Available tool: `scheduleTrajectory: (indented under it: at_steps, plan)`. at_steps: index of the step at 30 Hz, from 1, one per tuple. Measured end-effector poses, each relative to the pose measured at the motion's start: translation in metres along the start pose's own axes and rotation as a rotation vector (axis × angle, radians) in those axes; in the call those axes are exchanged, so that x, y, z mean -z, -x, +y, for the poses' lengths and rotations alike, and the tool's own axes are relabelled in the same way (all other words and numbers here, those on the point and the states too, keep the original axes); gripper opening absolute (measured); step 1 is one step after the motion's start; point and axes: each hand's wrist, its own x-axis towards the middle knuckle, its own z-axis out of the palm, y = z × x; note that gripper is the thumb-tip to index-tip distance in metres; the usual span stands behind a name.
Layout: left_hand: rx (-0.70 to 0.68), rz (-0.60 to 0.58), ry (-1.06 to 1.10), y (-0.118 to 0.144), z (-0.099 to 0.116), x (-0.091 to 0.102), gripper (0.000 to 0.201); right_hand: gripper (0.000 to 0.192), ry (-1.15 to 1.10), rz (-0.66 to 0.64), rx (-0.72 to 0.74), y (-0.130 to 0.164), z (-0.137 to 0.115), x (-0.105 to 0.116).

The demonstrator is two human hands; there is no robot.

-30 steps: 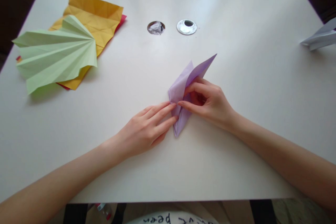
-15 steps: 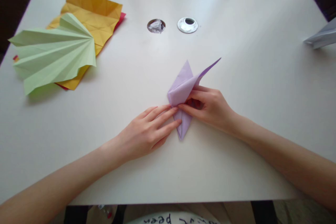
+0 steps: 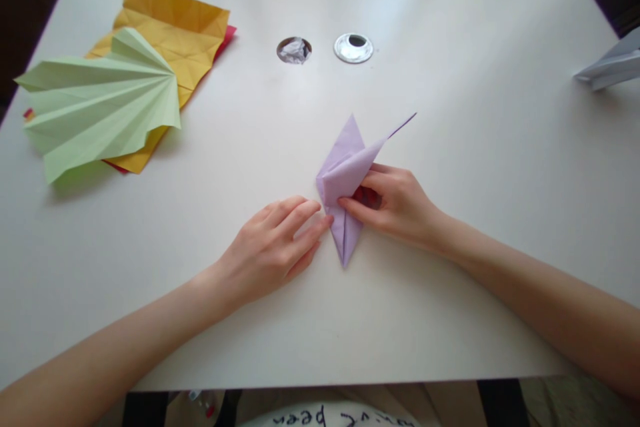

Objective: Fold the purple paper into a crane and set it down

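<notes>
A folded sheet of lilac origami paper (image 3: 350, 173) lies on the white table, one point toward me, one pointing away, and a raised flap slanting up to the right. My right hand (image 3: 395, 199) grips its right side, thumb on top at the flap's lower edge and the other fingers tucked under the flap, partly hidden. At the paper's left edge is my left hand (image 3: 280, 240), fingers apart and slightly bent, with a fingertip at or just touching the lower part. Nothing is held in the left hand.
On the left lie a pleated light green paper (image 3: 115, 97), a creased yellow-orange paper (image 3: 175, 33) and a red paper (image 3: 227, 40) beneath. Beyond my hands are a table hole (image 3: 294, 51) stuffed with crumpled paper and a silver ring cap (image 3: 353, 49). A white folded paper (image 3: 613, 65) sits far right.
My left hand has drawn back left off the lilac paper, its fingers bending more. The right hand keeps its grip, and the raised flap has tilted slightly.
</notes>
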Motion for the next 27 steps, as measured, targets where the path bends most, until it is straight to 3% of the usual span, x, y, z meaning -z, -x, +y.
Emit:
scheduleTrajectory:
  at_steps: [4,8,20,27]
  plan:
    - [-0.082,-0.033,-0.011,-0.0012,-0.0003,0.0001,0.027,0.016,-0.012,0.001,0.001,-0.0009,-0.0003,-0.0003]
    - [-0.071,-0.091,-0.056,-0.0008,-0.001,0.0023,0.028,0.012,-0.033,-0.01,-0.008,-0.0021,-0.0008,-0.0002]
    - [-0.063,-0.039,-0.142,-0.0013,0.0005,0.0029,0.027,0.009,-0.122,-0.069,-0.115,-0.0031,-0.0044,0.0043]
    - [-0.054,-0.077,-0.135,0.0006,0.0003,0.0029,0.031,0.009,-0.094,-0.059,-0.097,-0.0042,-0.0039,0.0033]
